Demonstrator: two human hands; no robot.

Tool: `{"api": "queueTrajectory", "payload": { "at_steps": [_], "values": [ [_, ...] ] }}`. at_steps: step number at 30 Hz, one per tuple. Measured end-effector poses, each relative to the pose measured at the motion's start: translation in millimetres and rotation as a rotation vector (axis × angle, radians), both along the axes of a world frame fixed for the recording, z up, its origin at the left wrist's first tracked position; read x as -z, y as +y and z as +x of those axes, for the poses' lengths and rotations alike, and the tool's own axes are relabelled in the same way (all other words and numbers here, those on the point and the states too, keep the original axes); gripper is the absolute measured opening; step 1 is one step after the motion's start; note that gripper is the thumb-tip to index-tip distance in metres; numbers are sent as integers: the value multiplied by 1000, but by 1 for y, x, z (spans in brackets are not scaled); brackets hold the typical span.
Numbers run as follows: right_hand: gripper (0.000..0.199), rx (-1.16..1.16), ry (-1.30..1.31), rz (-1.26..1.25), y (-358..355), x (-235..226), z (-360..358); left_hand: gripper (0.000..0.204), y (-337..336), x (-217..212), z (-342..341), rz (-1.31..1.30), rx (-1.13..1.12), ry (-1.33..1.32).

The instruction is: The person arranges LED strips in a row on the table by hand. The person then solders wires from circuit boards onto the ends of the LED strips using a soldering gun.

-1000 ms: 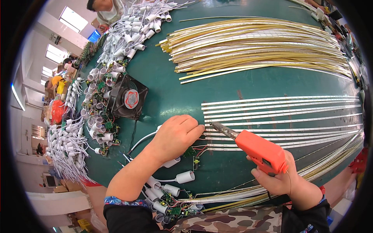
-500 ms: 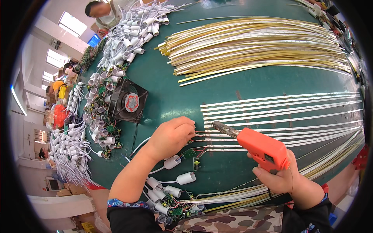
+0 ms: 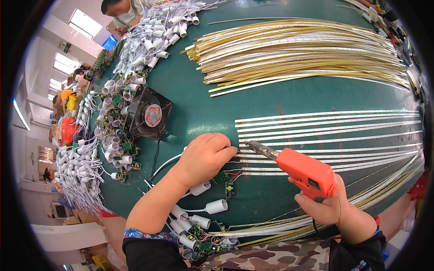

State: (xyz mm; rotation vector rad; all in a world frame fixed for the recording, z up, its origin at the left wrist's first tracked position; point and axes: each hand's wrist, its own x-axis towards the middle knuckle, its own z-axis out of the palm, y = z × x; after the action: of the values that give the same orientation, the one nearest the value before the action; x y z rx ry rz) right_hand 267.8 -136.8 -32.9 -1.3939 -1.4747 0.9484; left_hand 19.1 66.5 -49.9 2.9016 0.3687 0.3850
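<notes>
My right hand (image 3: 323,205) is closed round the handle of a red soldering gun (image 3: 305,171). Its metal tip (image 3: 254,145) points left, just over the ends of the LED strips (image 3: 316,131). Those narrow white strips lie side by side on the table. At their left ends is my left hand (image 3: 205,160), thumb and fingers pinched on a thin wire that is mostly hidden. Thin red wires (image 3: 233,172) run from the lower strips to a small green circuit board (image 3: 221,177). White lamp sockets (image 3: 216,206) with cables lie below my left hand.
A black fan (image 3: 149,113) stands on the green table (image 3: 194,106). Heaped sockets and boards (image 3: 113,122) line the left side. A thick bundle of yellow and white strips (image 3: 298,54) lies at the back; more strips (image 3: 361,194) lie near me. A person (image 3: 124,13) sits across at the far left.
My left hand has shifted slightly right, its fingertips now at the strip ends near the soldering tip. The soldering gun has barely moved.
</notes>
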Motion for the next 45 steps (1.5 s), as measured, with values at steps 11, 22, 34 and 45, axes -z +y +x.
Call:
{"api": "queueTrajectory", "payload": {
  "at_steps": [11, 22, 34, 45],
  "values": [
    [50, -19, -25, 21, 4, -1, -2, 15, -3, -1, 7, 12, -10, -5],
    [39, 7, 35, 0, 6, -2, -7, 17, -3, 3, 3, -2, -3, -37],
    [49, -67, -31, 41, 8, -1, -6, 15, -3, 2, 6, 29, 7, -2],
    [44, 7, 81, -32, 1, -5, -3, 18, -3, -1, 6, 35, 14, 3]
  ]
}}
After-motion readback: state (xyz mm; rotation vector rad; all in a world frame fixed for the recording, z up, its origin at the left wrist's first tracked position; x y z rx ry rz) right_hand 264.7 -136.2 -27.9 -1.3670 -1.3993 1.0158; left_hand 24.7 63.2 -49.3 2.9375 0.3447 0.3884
